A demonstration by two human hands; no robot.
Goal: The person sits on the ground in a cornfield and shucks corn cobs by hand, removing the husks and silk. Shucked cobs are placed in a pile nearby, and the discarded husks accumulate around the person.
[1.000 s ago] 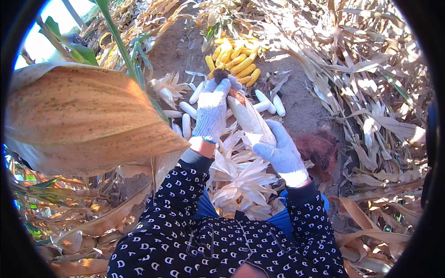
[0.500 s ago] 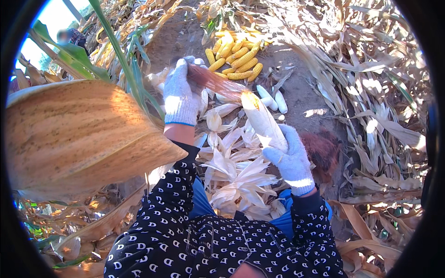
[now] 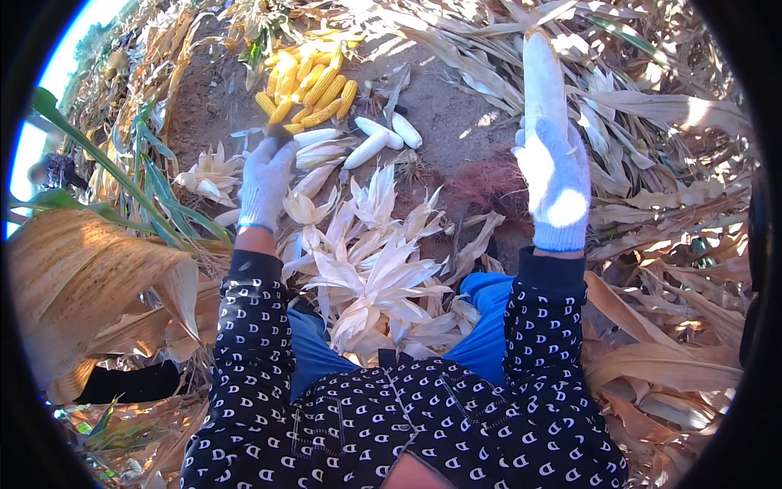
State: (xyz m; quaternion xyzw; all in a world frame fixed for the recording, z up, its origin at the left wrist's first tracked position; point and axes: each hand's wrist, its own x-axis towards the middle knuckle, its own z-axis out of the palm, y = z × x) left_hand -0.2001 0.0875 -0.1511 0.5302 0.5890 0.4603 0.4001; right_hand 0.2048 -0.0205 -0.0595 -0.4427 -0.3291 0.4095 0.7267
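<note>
My right hand (image 3: 555, 189), in a white knit glove, is raised at the right and wrapped round the lower end of a corn ear (image 3: 544, 81) in pale husk. The ear stands nearly upright, its tip away from me. My left hand (image 3: 266, 183), gloved too and dark at the fingertips, reaches forward with fingers loosely apart and no object visible in it. Beyond it lies a heap of bare yellow corn cobs (image 3: 314, 85). Several ears in smooth white husk (image 3: 368, 148) lie just right of that hand. Between my arms spreads a pile of peeled husks (image 3: 379, 261).
Reddish-brown corn silk (image 3: 489, 186) lies on the soil left of my right hand. Dry stalks and leaves (image 3: 668, 187) cover the right side. A large dry leaf (image 3: 90, 277) hangs close at the left. Another person (image 3: 61, 171) is at the far left.
My right hand has lifted the corn ear forward and right. The long reddish silk that my left hand was pulling at the ear's tip is gone from both. My left hand has moved left and lower.
</note>
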